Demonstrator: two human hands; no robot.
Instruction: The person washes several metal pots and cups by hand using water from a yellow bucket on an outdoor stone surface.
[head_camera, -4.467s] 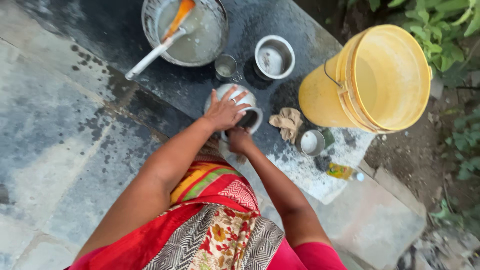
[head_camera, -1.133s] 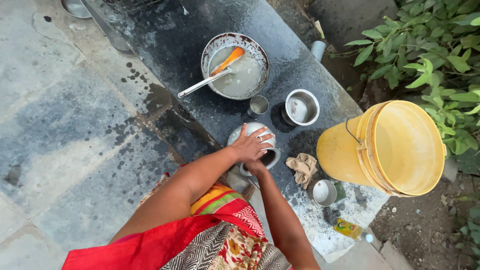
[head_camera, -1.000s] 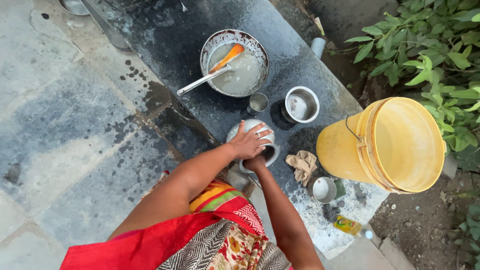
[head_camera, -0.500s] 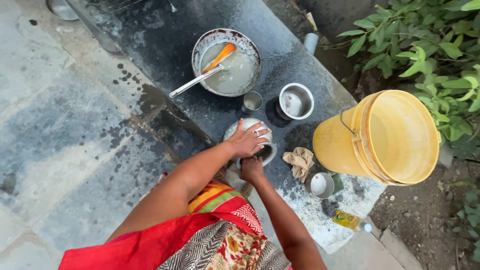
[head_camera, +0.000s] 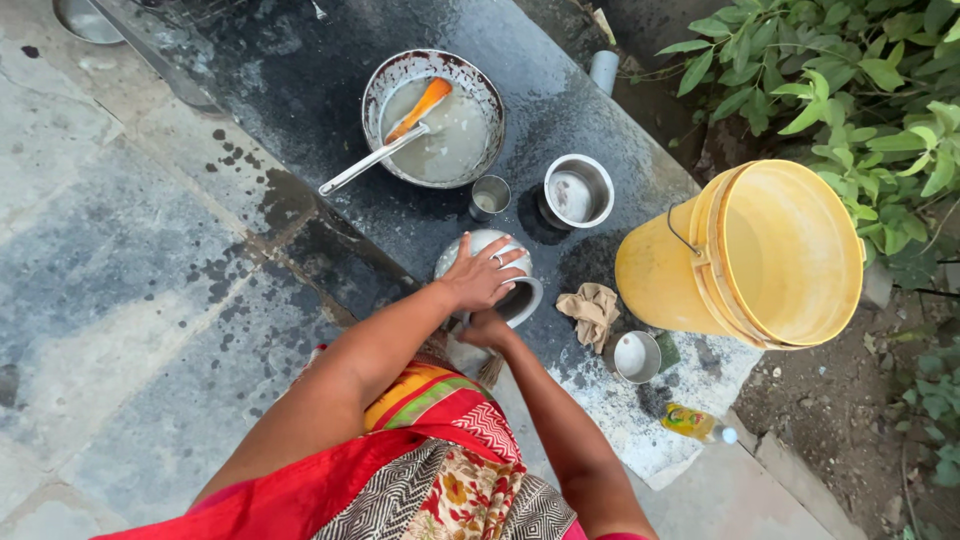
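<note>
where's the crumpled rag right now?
Head view, right of centre: the crumpled rag lies on the wet dark slab, between the steel pot and the tipped yellow bucket, just above a small steel cup.

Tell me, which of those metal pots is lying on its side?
The round steel pot under the left hand, its mouth facing sideways toward the cloth. The wide basin, small cup and other pots stand upright.
</note>
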